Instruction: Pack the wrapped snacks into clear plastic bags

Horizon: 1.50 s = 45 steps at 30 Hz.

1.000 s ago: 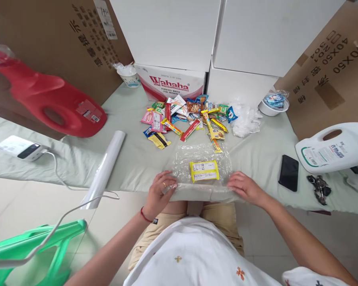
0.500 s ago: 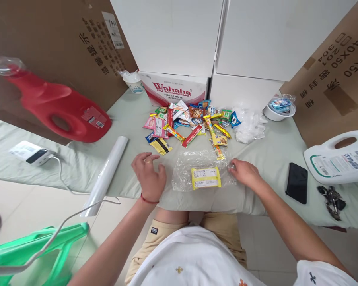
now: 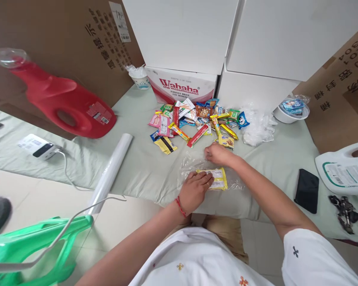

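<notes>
On the cloth in front of me lies a clear plastic bag (image 3: pixel 186 165), with a yellow-and-white snack packet (image 3: pixel 218 178) on or inside it; which, I cannot tell. My left hand (image 3: pixel 195 190) rests over the packet's left part, fingers stretched out and lying flat. Just beyond, my right hand (image 3: pixel 218 154) is closed at the bag's far edge, its fingers curled together; what they hold is hidden. Close ahead of that hand a small yellow biscuit packet (image 3: pixel 226 141) borders the pile of colourful wrapped snacks (image 3: pixel 197 119).
Behind the pile stand a Wahaha carton (image 3: pixel 181 87) and white boxes. Crumpled clear plastic (image 3: pixel 258 125) and a white bowl (image 3: pixel 286 116) sit to the right, with a phone (image 3: pixel 306 190) and keys (image 3: pixel 344 214) nearer. Leftward are a white roll (image 3: pixel 113 171) and a red jug (image 3: pixel 68 107).
My left hand has moved right onto the yellow-and-white packet. My right hand has moved left and away from me, to the bag's far edge. A yellow snack stick there is now out of sight.
</notes>
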### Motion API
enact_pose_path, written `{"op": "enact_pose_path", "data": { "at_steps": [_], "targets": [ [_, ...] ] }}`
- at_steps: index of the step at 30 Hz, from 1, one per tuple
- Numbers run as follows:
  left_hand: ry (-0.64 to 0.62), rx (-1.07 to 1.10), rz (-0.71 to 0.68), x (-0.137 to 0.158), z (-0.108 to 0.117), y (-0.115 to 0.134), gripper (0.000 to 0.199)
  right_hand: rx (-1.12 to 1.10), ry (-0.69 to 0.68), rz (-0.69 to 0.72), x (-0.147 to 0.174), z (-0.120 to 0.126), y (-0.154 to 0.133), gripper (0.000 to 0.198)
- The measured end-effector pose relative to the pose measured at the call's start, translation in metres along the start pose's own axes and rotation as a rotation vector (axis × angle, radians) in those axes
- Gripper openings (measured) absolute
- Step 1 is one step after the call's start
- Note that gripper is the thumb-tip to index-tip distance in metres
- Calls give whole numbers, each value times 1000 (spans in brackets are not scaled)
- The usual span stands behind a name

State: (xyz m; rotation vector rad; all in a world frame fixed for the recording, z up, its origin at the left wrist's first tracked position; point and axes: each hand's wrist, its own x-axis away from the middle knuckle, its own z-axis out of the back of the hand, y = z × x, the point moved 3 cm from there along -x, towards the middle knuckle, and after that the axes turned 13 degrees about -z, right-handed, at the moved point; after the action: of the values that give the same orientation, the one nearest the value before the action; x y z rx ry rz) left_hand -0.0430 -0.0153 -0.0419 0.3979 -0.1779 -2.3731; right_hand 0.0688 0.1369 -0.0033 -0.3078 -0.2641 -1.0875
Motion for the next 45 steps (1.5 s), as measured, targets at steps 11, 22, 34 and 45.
{"op": "enact_pose_path", "data": {
  "at_steps": [11,22,34,45],
  "targets": [
    [184,230,-9,11,-3,-9,44,-125,149,252,111,-50,-16,38],
    [580,355,839,59,28,-77,37,104,128,247,124,-67,-33,50],
    [150,648,756,45,41,-46,11,-190,398,263,137,-94,-19,49],
    [286,683,593,-17,-2,2,33,-693,292,293,154,-72,4,25]
  ]
}}
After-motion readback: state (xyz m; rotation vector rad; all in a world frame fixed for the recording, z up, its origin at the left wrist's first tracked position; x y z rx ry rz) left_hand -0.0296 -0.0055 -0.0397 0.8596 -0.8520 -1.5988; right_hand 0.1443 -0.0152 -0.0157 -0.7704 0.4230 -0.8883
